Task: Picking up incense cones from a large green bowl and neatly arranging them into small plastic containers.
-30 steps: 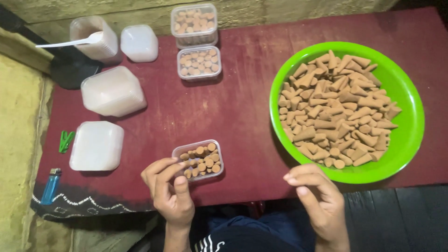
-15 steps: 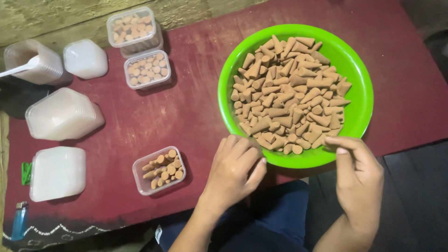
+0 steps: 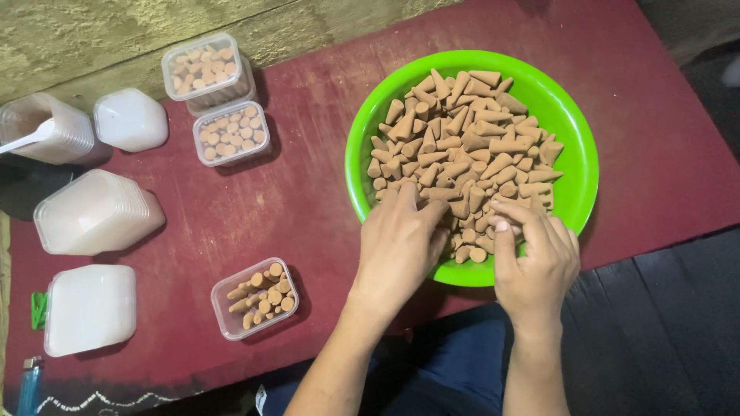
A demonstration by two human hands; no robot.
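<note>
A bright green round bowl (image 3: pixel 574 127) sits on the dark red table, heaped with several brown incense cones (image 3: pixel 470 146). My left hand (image 3: pixel 399 246) reaches over the bowl's near rim, fingers down among the cones. My right hand (image 3: pixel 533 258) is beside it, fingertips pinching at cones near the rim. Whether either hand holds a cone is hidden under the fingers. A small clear plastic box (image 3: pixel 257 298), partly filled with upright cones, stands to the left of my left forearm.
Two more clear boxes of cones (image 3: pixel 230 132) stand at the back left, one stacked box (image 3: pixel 202 72) behind. White lids and stacked empty boxes (image 3: pixel 94 212) line the left edge, with a white spoon (image 3: pixel 27 139). A blue lighter (image 3: pixel 29 381) lies at the near left corner.
Both hands moved from the small box and the table's near edge up into the green bowl. The camera view shifted right, bringing the bowl to the centre.
</note>
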